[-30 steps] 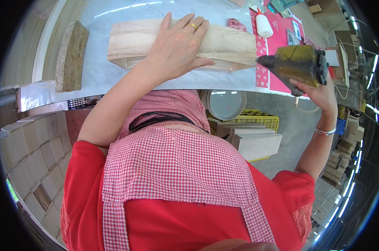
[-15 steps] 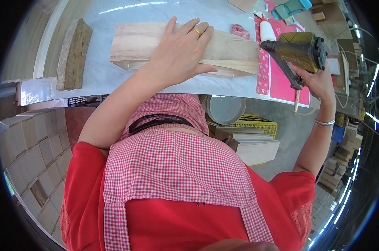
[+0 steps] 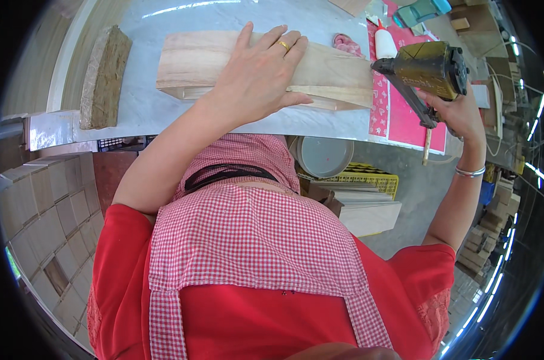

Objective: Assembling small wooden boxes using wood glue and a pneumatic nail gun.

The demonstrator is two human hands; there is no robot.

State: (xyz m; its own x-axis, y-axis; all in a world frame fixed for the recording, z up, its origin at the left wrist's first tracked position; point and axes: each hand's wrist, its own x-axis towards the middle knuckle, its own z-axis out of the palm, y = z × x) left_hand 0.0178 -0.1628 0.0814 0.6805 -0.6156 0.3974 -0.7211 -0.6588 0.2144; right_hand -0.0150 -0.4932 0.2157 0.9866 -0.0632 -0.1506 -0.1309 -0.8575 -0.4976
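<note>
A long pale wooden box [image 3: 335, 69] lies across the worktable in front of me, its near side partly open to view. My left hand [image 3: 257, 75] rests flat on its top, fingers spread and thumb along the near edge; it grips nothing. In my right hand [image 3: 458, 114] is a nail gun [image 3: 425, 69], dark yellow and black, with my fingers wrapped round its handle. The gun's nose is at the box's right end, touching or almost touching it. A hose end hangs below the gun's magazine.
On the table [image 3: 143, 120] a rough wooden block [image 3: 106, 78] stands at the left. A white glue bottle [image 3: 385, 45], a pink cloth [image 3: 346, 44] and a teal bottle [image 3: 421, 12] are at the back right. Below are a round metal basin [image 3: 326, 157], a yellow crate [image 3: 377, 180] and stacked boards [image 3: 56, 225].
Almost nothing differs. The nail gun and my right hand have shifted very slightly, while my left hand stays on the box.
</note>
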